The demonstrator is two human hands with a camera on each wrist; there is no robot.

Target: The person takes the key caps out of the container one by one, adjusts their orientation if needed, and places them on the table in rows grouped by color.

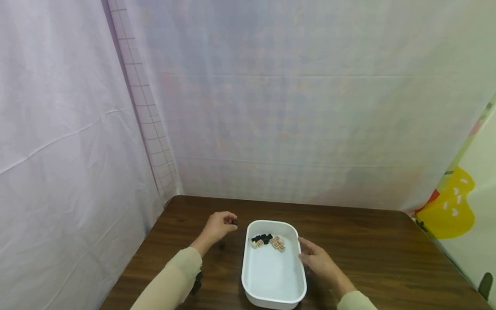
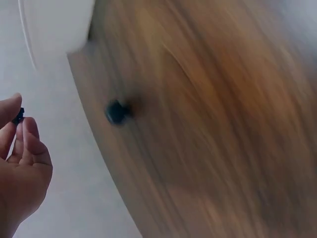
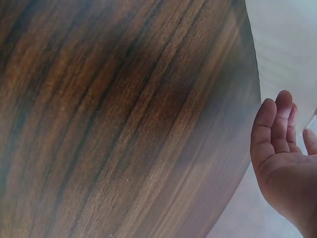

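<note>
A white oblong tub (image 1: 274,275) stands on the brown table, with small black blocks (image 1: 265,238) and beige square blocks (image 1: 277,244) gathered in its far part. Left of the tub, my left hand (image 1: 218,226) is raised and pinches a small black block (image 1: 234,221) between thumb and fingertips. The same block (image 2: 19,116) shows at the fingertips in the left wrist view. My right hand (image 1: 319,262) rests against the tub's right rim with fairly straight fingers. In the right wrist view this hand (image 3: 280,153) is seen from the palm side, the tub almost out of frame.
A dark round piece (image 1: 222,245) lies on the wood table (image 1: 372,249) below my left wrist. More black pieces (image 1: 196,283) lie by the left sleeve, partly hidden by it. White curtains (image 1: 290,107) hang behind the table and at its left.
</note>
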